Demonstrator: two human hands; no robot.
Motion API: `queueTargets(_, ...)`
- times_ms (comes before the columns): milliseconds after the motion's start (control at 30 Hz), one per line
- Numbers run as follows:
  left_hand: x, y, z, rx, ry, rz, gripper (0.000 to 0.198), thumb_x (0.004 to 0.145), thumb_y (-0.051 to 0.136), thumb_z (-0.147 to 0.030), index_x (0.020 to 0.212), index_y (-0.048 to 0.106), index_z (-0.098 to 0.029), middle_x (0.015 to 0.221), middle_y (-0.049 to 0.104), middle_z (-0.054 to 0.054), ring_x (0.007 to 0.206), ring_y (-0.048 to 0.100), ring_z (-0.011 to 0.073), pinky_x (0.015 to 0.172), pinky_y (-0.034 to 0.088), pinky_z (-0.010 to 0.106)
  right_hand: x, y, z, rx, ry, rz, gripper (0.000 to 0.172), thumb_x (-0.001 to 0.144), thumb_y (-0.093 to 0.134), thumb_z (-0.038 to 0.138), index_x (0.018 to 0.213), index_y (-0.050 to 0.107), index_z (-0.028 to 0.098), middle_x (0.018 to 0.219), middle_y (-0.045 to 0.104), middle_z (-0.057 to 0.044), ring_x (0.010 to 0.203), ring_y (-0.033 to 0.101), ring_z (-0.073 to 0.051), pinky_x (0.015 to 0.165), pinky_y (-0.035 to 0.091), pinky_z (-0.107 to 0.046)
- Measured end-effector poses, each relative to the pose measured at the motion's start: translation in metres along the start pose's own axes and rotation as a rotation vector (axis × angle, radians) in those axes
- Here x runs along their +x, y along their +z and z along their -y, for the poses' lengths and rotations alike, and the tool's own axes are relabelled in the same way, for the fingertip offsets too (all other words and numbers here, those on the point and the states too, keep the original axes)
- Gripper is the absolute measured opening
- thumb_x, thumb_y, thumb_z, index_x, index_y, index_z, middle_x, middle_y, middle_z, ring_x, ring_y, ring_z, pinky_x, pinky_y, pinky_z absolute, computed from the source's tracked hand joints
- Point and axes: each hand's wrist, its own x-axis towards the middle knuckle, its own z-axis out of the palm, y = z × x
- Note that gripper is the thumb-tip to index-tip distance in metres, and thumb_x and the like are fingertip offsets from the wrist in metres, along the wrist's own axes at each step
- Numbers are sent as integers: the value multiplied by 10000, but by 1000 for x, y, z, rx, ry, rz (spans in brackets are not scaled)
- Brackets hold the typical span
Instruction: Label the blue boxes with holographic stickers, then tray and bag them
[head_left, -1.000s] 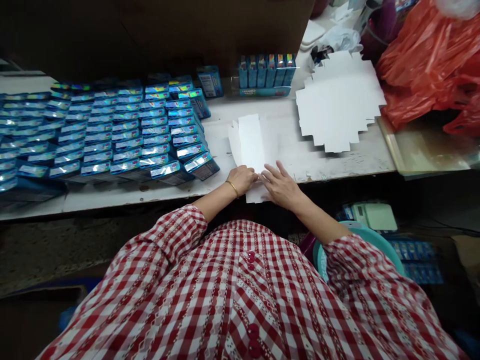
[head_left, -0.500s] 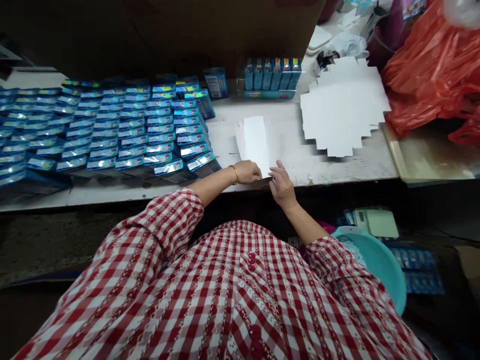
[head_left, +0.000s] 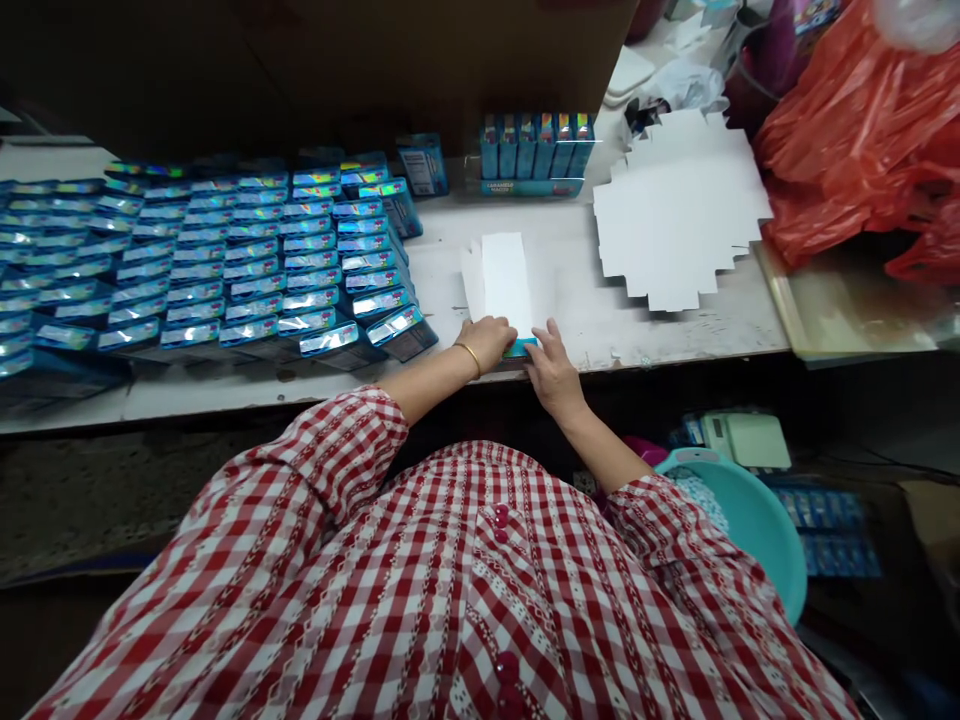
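A white card tray [head_left: 506,275] lies at the table's front edge, its near end folded up to show a blue strip. My left hand [head_left: 489,342], with a gold bangle at the wrist, grips the near left corner of the card. On the near right corner, my right hand [head_left: 553,372] pinches the blue strip between thumb and fingers. Behind stands a filled display tray [head_left: 532,187] holding several upright blue boxes. A stack of flat white cards [head_left: 679,215] with stepped edges rests to the right.
Rows of blue boxes [head_left: 247,270] cover the table's left side. A brown carton [head_left: 337,70] stands behind. Red plastic bags [head_left: 832,150] and clear sheets [head_left: 832,310] are at the right. Below the table are a turquoise basin [head_left: 772,530] and a pale green scale [head_left: 756,440].
The card's near end has been folded up, and a blue strip now shows between my hands. My right hand has closed in on the corner. The view has shifted slightly.
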Motion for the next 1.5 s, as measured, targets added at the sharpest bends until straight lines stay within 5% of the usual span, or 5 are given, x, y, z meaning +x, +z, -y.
queueTargets(233, 1, -2, -19, 130, 58, 117, 151, 786, 585, -286, 883, 700, -288, 954, 692, 42, 1064, 516, 282, 968, 35, 757, 8, -9, 3, -143, -12, 99, 272, 919, 353, 165, 949, 622, 188, 1249, 576, -107, 1358, 320, -268, 793, 567, -348)
queueTargets(667, -5, -3, -28, 142, -38, 349, 221, 743, 653, -355, 870, 705, -182, 879, 701, 92, 996, 580, 319, 996, 169, 689, 9, -33, -21, 115, -128, 167, 318, 834, 584, 366, 1125, 590, 237, 1374, 480, -70, 1334, 367, -253, 981, 476, -439)
queueTargets(1000, 13, -45, 32, -90, -147, -422, 413, 883, 437, -366, 1221, 515, -141, 1349, 459, 158, 1211, 450, 269, 988, 379, 425, 115, -24, 5, -188, -185, 347, 256, 865, 525, 270, 1077, 638, 181, 1156, 617, -119, 1065, 550, -289, 858, 468, -436)
queueTargets(1200, 65, -36, 62, -173, -563, -217, 536, 721, 633, -294, 1192, 512, -69, 1167, 598, 209, 1049, 594, 273, 860, 471, 331, 84, -5, 43, -414, -95, 759, 354, 872, 419, 129, 1175, 597, 169, 1282, 533, -183, 908, 624, -286, 693, 492, -393)
queueTargets(1500, 35, 0, 56, -333, -462, -147, 411, 689, 549, -84, 1079, 648, -173, 992, 705, 42, 962, 634, 184, 851, 481, 247, 97, -16, 22, -409, -83, 813, 458, 890, 294, 99, 1308, 460, 180, 1443, 386, -95, 1224, 450, -260, 868, 481, -359)
